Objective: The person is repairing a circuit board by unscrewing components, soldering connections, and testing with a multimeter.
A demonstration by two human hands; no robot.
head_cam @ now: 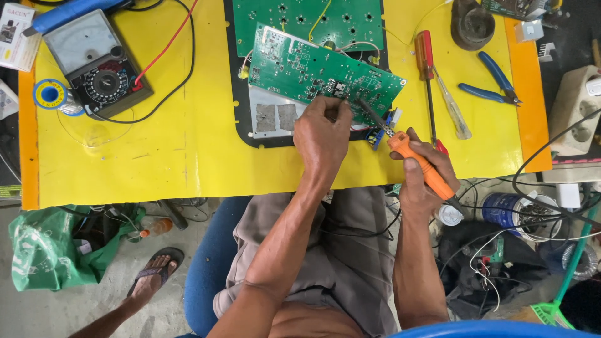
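Right hand [421, 169] wrapped round orange soldering iron [418, 164], tip angled toward 11 o'clock onto green circuit board [313, 69]. Left hand [322, 134] pinched at board's near edge, likely feeding solder; can't confirm. Board propped tilted for access, tabletop centre. Yellow tabletop [188, 144]: multimeter [97, 62] at 10 o'clock, blue pliers [491, 81] at 2. Floor below cluttered.

Multimeter [100, 69], screwdrivers [427, 75], blue pliers [491, 81]

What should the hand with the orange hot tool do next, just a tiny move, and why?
Probably ease the soldering iron tip a touch further in to the spot on the green circuit board where the left hand pinches. The right hand holds the iron with its dark tip already aimed at the board's lower edge, right beside the left fingertips, so the gap looks small. Whether the tip touches yet, I cannot tell.
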